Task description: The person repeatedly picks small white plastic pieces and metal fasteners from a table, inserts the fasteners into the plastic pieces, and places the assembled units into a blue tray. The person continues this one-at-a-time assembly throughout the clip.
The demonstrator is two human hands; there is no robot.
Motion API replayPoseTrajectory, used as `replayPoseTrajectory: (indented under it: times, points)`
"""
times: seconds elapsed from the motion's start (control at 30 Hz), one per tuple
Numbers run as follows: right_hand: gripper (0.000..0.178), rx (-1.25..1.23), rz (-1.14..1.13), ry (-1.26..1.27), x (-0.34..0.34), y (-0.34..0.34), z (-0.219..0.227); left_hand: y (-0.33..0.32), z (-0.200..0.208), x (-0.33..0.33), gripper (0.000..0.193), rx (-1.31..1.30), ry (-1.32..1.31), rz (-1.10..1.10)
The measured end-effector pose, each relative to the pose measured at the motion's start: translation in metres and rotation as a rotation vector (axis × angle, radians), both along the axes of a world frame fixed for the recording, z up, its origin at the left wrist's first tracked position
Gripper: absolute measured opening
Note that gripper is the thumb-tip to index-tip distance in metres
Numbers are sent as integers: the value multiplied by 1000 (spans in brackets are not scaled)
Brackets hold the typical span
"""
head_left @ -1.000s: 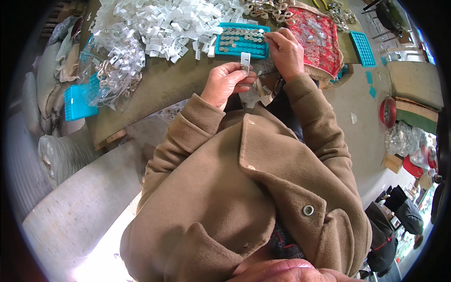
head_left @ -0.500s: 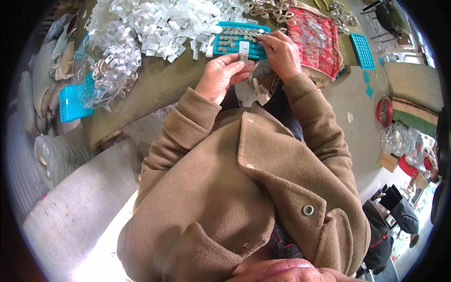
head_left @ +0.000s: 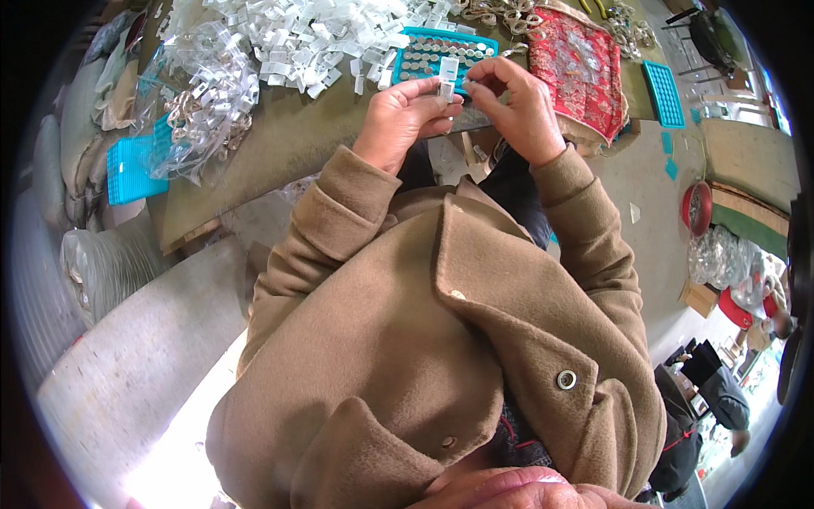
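My left hand (head_left: 397, 120) grips a small clear plastic box (head_left: 447, 78), its lid standing up, in front of a blue tray (head_left: 496, 51). Rows of small round silvery pieces (head_left: 417, 65) fill part of the tray's hollows. My right hand (head_left: 519, 110) is just right of the box, thumb and forefinger pinched together; a tiny pale piece seems to be between them, too small to name. To the left of the tray spreads a big heap of similar clear boxes (head_left: 297, 42).
A plastic bag (head_left: 208, 110) and blue trays (head_left: 131, 170) sit at the table's left. Red patterned cloth (head_left: 577, 72) lies right of the tray, with corded items (head_left: 509, 13) behind. Another blue tray (head_left: 663, 93) is farther right. People (head_left: 721, 394) appear at lower right.
My right hand has drawn back from the pieces in the tray toward the box, fingers still pinched. My left hand keeps hold of the box, shifted slightly right and up.
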State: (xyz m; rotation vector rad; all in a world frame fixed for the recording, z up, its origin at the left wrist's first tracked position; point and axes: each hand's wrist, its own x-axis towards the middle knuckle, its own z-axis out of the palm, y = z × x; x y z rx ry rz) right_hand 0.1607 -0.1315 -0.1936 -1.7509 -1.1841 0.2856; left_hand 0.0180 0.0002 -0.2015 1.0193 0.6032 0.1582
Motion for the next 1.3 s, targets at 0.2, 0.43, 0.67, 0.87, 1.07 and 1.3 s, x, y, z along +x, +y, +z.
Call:
replayPoseTrajectory:
  times: [0.2,0.43,0.67,0.87,1.07,1.3]
  points:
    - [14,23,22,-268,-17,7,1,-8,1,-3,38,69,-17,26]
    - [10,-7,-21,-66,-31,3,-6,-1,-4,-11,30,-84,31,-16]
    - [8,-9,-3,-74,-25,-1,-11,-6,-16,-6,27,-129,16,6]
    - [15,3,-165,259,9,9,-15,2,-13,-2,20,-170,67,71]
    - [6,-59,-252,-421,15,33,-39,5,-15,2,18,-157,94,81]
    - [12,-129,-204,-478,14,28,-42,6,-18,0,19,-249,30,104]
